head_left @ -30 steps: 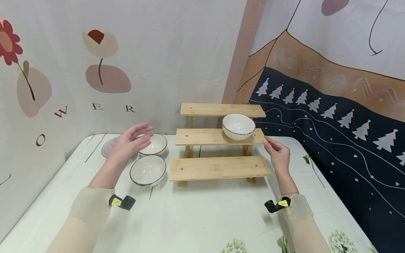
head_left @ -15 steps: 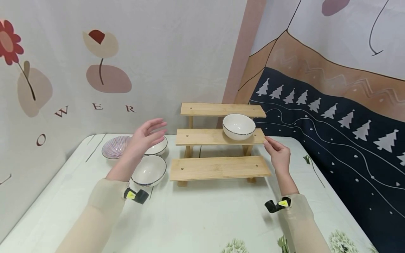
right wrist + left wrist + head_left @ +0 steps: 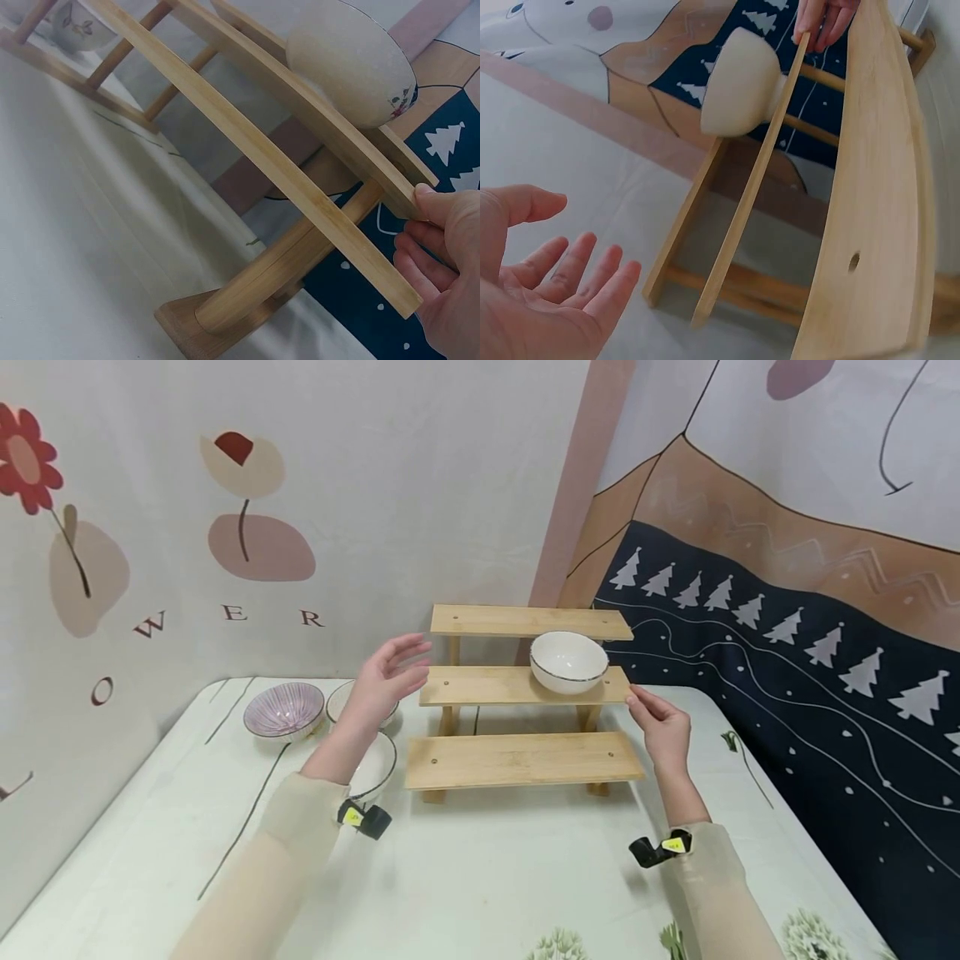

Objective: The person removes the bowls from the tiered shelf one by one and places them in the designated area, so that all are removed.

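Observation:
A three-step wooden stand (image 3: 517, 760) occupies the middle of the table. On the right part of its middle board (image 3: 480, 687) sits a white bowl (image 3: 568, 664) with a thin dark rim. My right hand (image 3: 663, 731) pinches the right end of that board between thumb and fingers, as the right wrist view shows at the board's end (image 3: 416, 202). My left hand (image 3: 386, 683) is raised beside the stand's left side, holding nothing. In the left wrist view the left hand's fingers (image 3: 574, 270) are spread and relaxed, apart from the boards.
At the left stands a purple striped bowl (image 3: 283, 710). Two white bowls with dark rims, one farther back (image 3: 339, 700) and one nearer (image 3: 375, 770), are partly hidden by my left arm. Patterned cloth walls (image 3: 360, 510) close off the back and right.
My left hand has moved right, from over the bowls to the stand's left side, uncovering the purple bowl. My right hand has stayed on the board's end.

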Demonstrator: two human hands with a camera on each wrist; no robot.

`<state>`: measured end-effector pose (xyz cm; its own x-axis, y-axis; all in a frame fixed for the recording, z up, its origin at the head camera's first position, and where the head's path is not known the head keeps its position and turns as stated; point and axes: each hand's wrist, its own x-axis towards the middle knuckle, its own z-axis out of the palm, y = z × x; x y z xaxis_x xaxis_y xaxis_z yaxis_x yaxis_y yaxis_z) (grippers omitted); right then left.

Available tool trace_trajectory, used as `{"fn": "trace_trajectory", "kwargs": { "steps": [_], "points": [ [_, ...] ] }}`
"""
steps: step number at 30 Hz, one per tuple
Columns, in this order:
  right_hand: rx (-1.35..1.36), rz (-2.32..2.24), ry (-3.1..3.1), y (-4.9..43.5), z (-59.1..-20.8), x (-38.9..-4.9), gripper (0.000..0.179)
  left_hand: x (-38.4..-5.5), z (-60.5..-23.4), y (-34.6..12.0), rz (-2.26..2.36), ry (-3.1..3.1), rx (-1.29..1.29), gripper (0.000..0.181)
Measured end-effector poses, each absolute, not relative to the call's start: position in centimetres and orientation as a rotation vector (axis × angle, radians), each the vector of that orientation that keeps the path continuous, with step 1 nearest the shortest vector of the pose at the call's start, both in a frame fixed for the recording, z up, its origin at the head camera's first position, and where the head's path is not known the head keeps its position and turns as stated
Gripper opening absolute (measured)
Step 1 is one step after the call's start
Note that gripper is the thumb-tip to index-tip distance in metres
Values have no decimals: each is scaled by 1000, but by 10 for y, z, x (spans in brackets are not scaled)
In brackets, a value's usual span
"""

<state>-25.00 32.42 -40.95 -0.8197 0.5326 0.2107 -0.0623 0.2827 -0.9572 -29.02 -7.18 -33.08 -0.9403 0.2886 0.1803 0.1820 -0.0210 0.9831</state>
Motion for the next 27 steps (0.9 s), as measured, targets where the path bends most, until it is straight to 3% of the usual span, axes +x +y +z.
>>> {"fn": "trace_trajectory", "kwargs": {
  "steps": [27],
  "points": [
    [-408,1643,-2008,326,-412,-252,38,-291,-337,21,2070,2157,551,68]
  ]
}}
